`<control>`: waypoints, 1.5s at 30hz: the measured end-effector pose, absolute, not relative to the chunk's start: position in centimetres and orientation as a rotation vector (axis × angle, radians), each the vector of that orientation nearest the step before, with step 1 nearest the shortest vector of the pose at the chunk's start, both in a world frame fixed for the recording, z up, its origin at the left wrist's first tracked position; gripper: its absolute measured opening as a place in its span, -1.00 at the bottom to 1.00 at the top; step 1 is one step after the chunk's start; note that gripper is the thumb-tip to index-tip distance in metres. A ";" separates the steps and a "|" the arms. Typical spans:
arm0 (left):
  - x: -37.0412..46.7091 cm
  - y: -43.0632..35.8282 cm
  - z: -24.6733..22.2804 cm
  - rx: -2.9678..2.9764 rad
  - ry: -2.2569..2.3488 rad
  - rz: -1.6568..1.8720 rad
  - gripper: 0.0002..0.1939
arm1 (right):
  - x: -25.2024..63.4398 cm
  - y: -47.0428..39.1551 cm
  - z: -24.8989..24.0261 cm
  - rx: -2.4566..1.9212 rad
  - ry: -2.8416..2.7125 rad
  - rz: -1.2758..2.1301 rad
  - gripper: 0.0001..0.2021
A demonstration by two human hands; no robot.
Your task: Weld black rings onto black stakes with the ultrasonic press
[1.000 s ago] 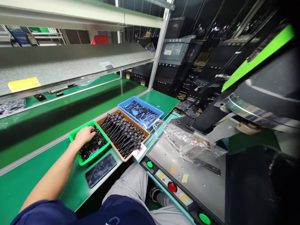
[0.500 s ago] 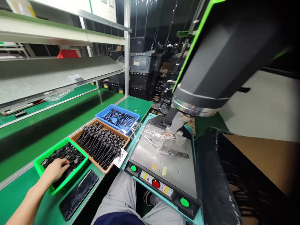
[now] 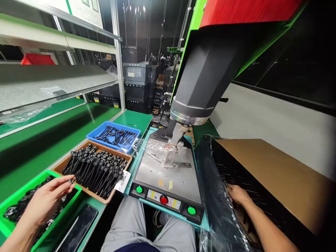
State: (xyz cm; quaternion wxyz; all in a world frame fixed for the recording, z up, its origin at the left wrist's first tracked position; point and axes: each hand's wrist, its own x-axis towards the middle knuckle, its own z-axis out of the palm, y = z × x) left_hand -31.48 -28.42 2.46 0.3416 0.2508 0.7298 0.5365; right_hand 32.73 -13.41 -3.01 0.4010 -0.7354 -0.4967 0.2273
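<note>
1. Black plastic liner, right side: step reads as picking parts. Advise reaching past its edge without snagging the film.
2. Green bin, left, full of small black pieces: lift clear of the rim, one piece only.
3. Right hand: at the liner's edge, fingers curled, tips hidden; can't tell if it grips anything.
4. Left hand: thumb and forefinger nearly closed, pinching.
5. Small black part: between those fingertips, by the bin's far corner.
</note>
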 end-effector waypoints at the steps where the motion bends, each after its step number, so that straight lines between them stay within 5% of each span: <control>1: -30.7 -27.6 2.7 0.602 1.797 1.425 -0.59 | 33.2 -12.3 -2.9 -1.913 -1.208 0.640 -0.76; 5: -28.6 -24.0 2.7 0.516 1.546 1.351 -0.71 | 33.8 -10.6 -1.4 -1.823 -1.003 0.696 -0.88; 13: -22.0 -18.2 2.6 0.646 1.250 1.267 -0.72 | 23.3 -17.5 1.1 -1.565 -1.368 0.875 -0.46; 24: -7.3 -17.4 1.7 0.908 0.740 1.135 -0.69 | 11.1 -22.1 -0.6 -1.244 -1.714 1.083 -0.69; 45: -6.2 -17.6 0.5 1.008 0.723 1.056 -0.77 | 11.2 -22.6 -1.3 -0.950 -1.177 1.697 -0.58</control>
